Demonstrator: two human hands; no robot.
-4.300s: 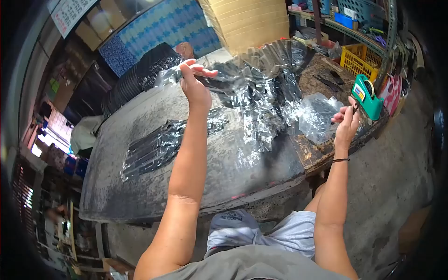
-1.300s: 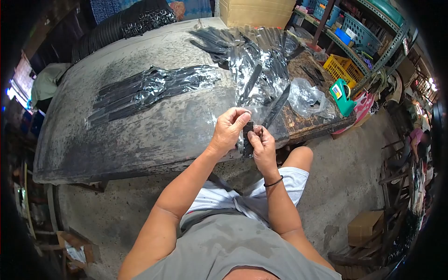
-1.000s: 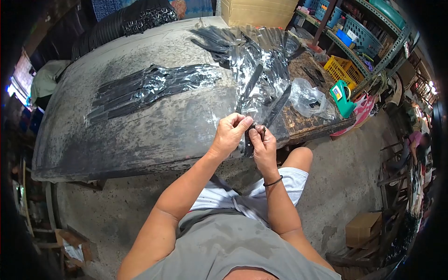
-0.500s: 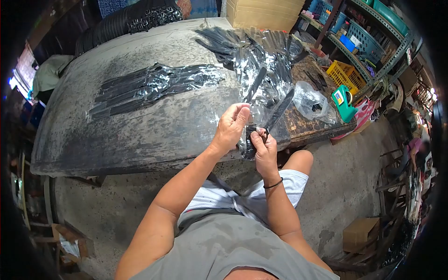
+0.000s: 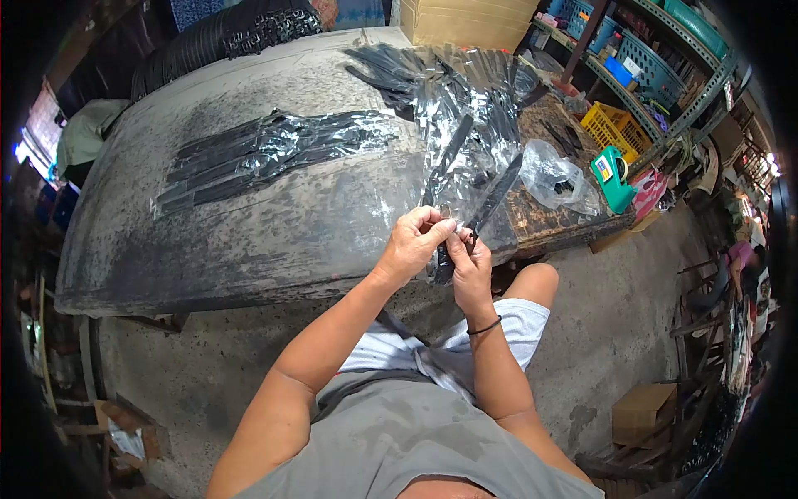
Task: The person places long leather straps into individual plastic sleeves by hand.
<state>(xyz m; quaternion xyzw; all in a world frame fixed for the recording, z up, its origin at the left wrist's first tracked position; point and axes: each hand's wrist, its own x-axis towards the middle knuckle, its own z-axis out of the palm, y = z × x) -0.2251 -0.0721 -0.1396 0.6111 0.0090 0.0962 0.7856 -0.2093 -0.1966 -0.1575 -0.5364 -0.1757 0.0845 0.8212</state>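
I am watching from the head view, with both bare hands close together in front of the near edge of the worktop. My left hand has its grip together, thumb and forefinger clamped on a small bit of clear film. My right hand is just beside it, its grip clamped on a dark piece that hangs below the fingertips, partly hidden by both hands; I cannot tell its full shape.

Beyond my fingers, a long black strip slants away to the right, its lower end reaching the right hand. I cannot tell whether that end is held or only lies behind the fingers. Another black strip slants over a shiny heap of dark strips on the worktop. Well to the left of the heap's near part, a flat batch of black strips lies side by side.

Right of the heap I see a crumpled clear bag, then a green tape dispenser near the right end. A yellow basket is beyond the dispenser, beside a metal shelf. A large cardboard box stands at the far side, and a black band circles my right wrist.
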